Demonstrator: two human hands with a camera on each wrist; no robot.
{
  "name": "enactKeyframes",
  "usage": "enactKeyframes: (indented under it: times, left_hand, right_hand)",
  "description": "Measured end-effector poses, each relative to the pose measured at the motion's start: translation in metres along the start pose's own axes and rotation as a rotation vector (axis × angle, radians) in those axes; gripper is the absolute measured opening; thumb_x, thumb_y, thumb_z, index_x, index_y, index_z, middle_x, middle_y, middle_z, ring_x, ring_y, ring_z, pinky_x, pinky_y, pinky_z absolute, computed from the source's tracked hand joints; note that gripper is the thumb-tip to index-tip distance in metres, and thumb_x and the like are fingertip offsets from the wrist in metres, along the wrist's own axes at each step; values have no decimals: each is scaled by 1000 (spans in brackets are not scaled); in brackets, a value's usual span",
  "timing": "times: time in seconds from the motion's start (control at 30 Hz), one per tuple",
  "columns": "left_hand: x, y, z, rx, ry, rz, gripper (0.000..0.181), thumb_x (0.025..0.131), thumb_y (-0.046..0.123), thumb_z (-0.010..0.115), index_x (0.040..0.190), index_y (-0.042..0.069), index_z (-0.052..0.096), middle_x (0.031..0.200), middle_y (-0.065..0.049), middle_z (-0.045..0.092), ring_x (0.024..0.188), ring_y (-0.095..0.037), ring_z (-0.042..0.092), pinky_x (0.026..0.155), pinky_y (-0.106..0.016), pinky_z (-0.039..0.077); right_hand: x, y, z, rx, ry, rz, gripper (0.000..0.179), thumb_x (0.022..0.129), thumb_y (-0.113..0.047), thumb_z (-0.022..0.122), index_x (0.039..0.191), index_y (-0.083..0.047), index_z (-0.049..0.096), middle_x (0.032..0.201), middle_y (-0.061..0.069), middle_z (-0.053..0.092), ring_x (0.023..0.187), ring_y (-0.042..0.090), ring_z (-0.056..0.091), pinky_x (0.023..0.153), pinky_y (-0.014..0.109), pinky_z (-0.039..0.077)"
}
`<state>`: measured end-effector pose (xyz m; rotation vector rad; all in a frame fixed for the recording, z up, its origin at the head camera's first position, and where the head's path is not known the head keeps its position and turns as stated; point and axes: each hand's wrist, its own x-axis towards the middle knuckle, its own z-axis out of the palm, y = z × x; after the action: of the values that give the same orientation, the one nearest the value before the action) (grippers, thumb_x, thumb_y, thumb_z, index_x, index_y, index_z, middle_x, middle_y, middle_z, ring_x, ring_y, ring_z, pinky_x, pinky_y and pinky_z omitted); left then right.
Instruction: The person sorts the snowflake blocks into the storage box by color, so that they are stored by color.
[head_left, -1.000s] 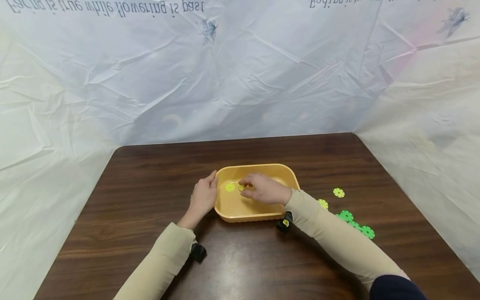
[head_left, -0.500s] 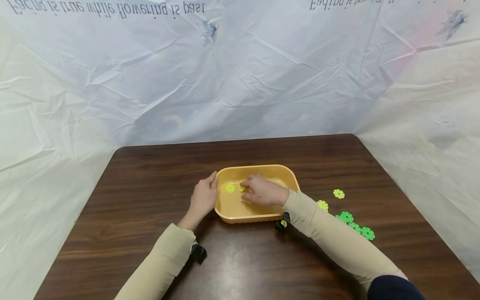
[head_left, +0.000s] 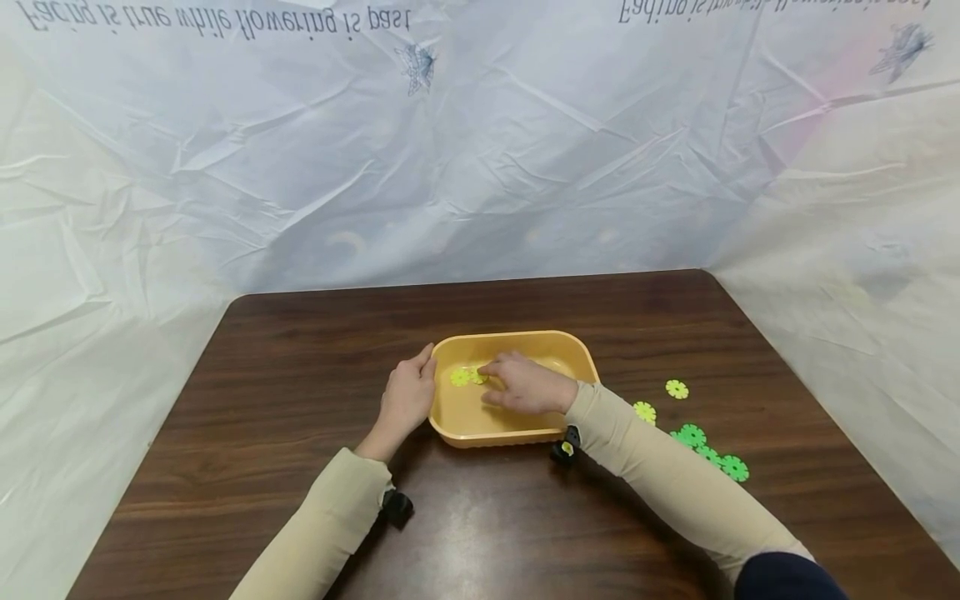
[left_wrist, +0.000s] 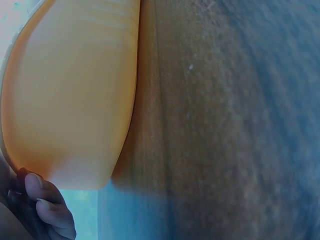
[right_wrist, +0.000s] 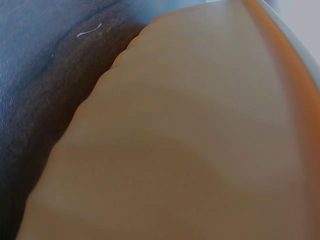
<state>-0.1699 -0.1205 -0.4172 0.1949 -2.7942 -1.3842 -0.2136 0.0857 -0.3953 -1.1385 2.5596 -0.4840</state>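
Observation:
A yellow-orange plastic bin [head_left: 517,435] stands mid-table. My left hand [head_left: 407,396] grips its left end; in the left wrist view the fingertips [left_wrist: 42,187] curl at the rim. Inside the bin, my right hand [head_left: 528,385] reaches over the floor with its index finger stretched out to a yellow snowflake disc [head_left: 477,377]. Right beside that disc lies another yellow snowflake disc [head_left: 460,377]. The right wrist view holds only the bin's outer wall [right_wrist: 175,125] and some tabletop, with the hand itself out of sight.
On the dark wooden table [head_left: 300,358], to the bin's right, lie a yellow disc [head_left: 677,389], another yellow disc [head_left: 644,412] partly behind the right sleeve, and several green snowflake discs [head_left: 734,467]. A pale printed sheet [head_left: 465,167] hangs behind the table.
The right index finger has slid the nearer yellow disc left, up against the other one. The right thumb and index finger have spread apart. The left hand has stayed on the bin.

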Motion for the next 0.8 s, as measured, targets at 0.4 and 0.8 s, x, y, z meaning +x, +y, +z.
enactKeyframes:
  times: [0.4, 0.8]
  left_hand:
    - [0, 0, -1, 11, 10, 6, 45, 105, 28, 41, 147, 12, 45, 72, -8, 57, 45, -16, 40, 42, -30, 35]
    - [-1, 0, -1, -6, -4, -4, 46, 105, 29, 40, 147, 12, 44, 64, -7, 55, 40, -13, 36, 38, -28, 33]
  right_hand:
    - [-1, -2, -1, -11, -2, -1, 48, 96, -23, 61, 133, 7, 54, 131, 21, 55, 125, 35, 48, 112, 49, 24]
    - [-3, -1, -1, -16, -11, 7, 48, 97, -25, 60, 135, 4, 53, 135, 20, 53, 129, 35, 45, 113, 50, 23]
